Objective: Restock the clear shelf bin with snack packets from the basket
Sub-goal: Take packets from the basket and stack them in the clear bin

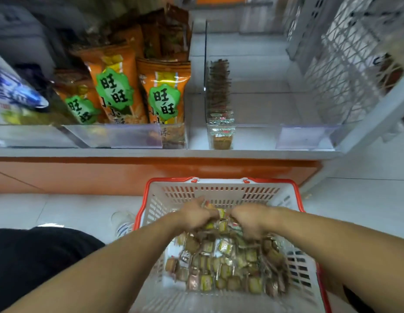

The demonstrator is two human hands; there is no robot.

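A white basket with a red rim (221, 187) stands on the floor below the shelf, holding a heap of several small snack packets (228, 267). Both my hands are inside it at the far end of the heap. My left hand (194, 216) and my right hand (253, 221) each grip a bunch of packets, with a stack of packets (221, 219) pressed between them. Up on the shelf, the clear bin (307, 134) holds one row of the same packets (219, 96) standing along its left wall; the rest of the bin's floor is bare.
Left of the clear bin, another clear bin holds tall orange snack bags (119, 86). A blue and white bag (13, 91) lies at the far left. A white wire grid panel (345, 64) closes the shelf's right side. An orange kickboard (128, 175) runs under the shelf.
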